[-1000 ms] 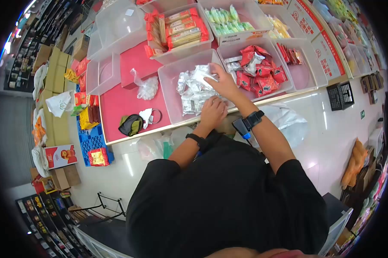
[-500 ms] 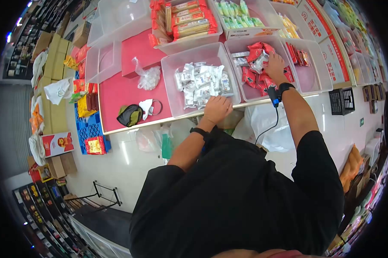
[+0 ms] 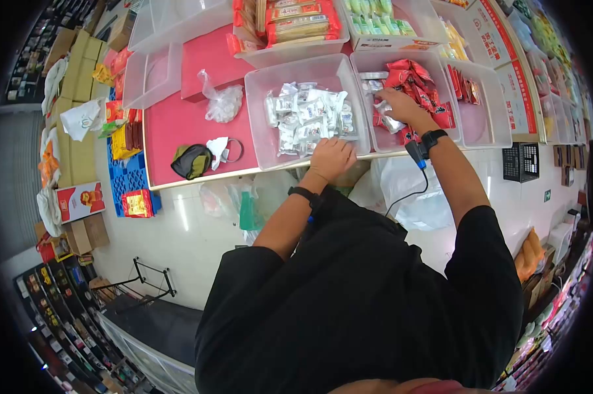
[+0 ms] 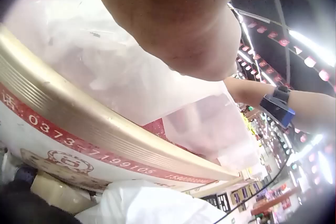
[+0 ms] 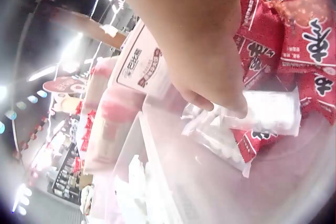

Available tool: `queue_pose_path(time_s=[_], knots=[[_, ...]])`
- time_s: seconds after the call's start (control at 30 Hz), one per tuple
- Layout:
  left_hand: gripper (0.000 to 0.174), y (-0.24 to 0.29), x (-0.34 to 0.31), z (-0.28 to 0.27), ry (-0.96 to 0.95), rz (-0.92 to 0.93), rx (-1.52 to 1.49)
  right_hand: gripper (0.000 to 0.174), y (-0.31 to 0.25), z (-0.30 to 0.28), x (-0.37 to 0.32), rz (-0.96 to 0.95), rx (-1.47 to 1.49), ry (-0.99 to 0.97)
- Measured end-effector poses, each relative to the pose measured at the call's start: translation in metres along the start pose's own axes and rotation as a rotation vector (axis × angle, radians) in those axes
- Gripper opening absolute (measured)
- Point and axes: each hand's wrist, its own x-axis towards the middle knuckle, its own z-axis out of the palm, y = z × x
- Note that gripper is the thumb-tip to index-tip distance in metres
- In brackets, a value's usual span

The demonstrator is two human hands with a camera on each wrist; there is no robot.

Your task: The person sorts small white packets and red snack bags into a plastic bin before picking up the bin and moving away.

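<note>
Pinching 1 clear plastic packet (image 5: 273, 111) among red foil packets (image 5: 294, 35), my right hand (image 3: 398, 105) may snag them; left hand (image 3: 332, 157): hold unclear.

Reaches forward with both arms, bare below short black sleeves (image 3: 467, 262). Bends the left arm (image 3: 280, 226) at the elbow and keeps the left grip (image 3: 332, 157) close in, knuckles up, fingers curled under. Cannot tell if anything sits inside. Wears a dark band on the left wrist (image 3: 303, 194). Stretches the right arm (image 3: 457, 177) out longer and more to the right. Turns the right grip (image 3: 396, 106) palm down, with thumb and fingertips (image 5: 233, 109) pinched on a small packet (image 5: 273, 111). Wears a dark band on the right wrist (image 3: 431, 138) too.
</note>
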Motion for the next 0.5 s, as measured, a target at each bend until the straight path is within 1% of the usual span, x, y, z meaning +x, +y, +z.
queue_pose_path(time_s=[0.03,0.1,0.13,0.17,0.2,0.23,0.27,0.3,0.37,0.4,0.47,0.5], knots=[[0.018,0.000,-0.002,0.002,-0.019,-0.010,0.012,0.061,-0.007,0.006,0.004,-0.003,0.001,-0.007],[0.019,-0.002,0.000,0.004,-0.036,-0.030,0.027,0.061,-0.018,0.021,0.011,0.142,-0.053,0.072],[0.019,-0.001,0.001,0.003,-0.012,-0.029,0.016,0.053,-0.029,0.014,0.013,0.185,-0.019,-0.019],[0.019,-0.001,0.000,0.001,0.010,-0.026,0.004,0.053,-0.016,0.024,0.019,0.182,-0.018,-0.029],[0.019,0.000,-0.001,0.000,0.008,-0.033,0.004,0.049,0.002,0.034,0.027,0.131,-0.017,0.009],[0.019,0.000,-0.001,0.000,0.001,-0.030,0.011,0.045,-0.001,0.027,0.035,0.077,-0.021,0.052],[0.018,-0.001,0.000,0.001,-0.005,-0.029,0.020,0.040,-0.002,0.019,0.037,-0.032,-0.055,0.176],[0.018,-0.001,0.001,0.001,-0.004,-0.038,0.020,0.040,-0.003,0.011,0.044,-0.037,-0.057,0.169],[0.019,-0.002,0.002,0.003,-0.002,-0.042,0.003,0.044,-0.021,-0.008,0.054,-0.160,-0.063,0.489],[0.019,-0.002,0.003,0.003,0.000,-0.044,-0.001,0.044,-0.024,-0.012,0.059,-0.160,-0.066,0.486],[0.019,-0.003,0.004,0.004,0.005,-0.047,-0.013,0.057,-0.023,-0.016,0.072,-0.278,-0.105,0.440],[0.019,-0.003,0.005,0.005,0.006,-0.049,-0.012,0.057,-0.023,-0.017,0.073,-0.280,-0.105,0.440]])
